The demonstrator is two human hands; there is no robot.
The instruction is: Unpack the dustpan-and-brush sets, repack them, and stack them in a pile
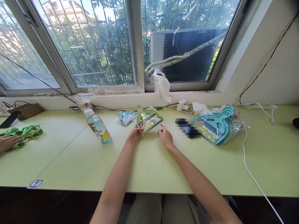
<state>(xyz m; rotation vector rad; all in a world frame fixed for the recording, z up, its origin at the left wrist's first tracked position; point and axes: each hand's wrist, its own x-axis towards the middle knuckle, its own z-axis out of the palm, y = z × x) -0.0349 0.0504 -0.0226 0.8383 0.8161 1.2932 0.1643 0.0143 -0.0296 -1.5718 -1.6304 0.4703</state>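
Note:
In my left hand point(135, 133) is a small green dustpan with a brush point(149, 119), wrapped in clear plastic. My fingers close on its lower left side, and it is tilted above the table with the handle toward the window. My right hand point(165, 137) is just off its lower right edge, index finger stretched out and the other fingers bent, with nothing visible in it. A blue wrapped dustpan point(126, 117) lies behind my left hand. On the right is a pile of blue wrapped dustpans point(218, 124).
A drink bottle point(99, 127) stands left of my hands. A pixelated dark object point(188, 127) lies beside the blue pile. The white cable point(245, 149) runs off the front edge. At far left, another person's hand point(10, 142) rests on green handle-like pieces point(30, 132).

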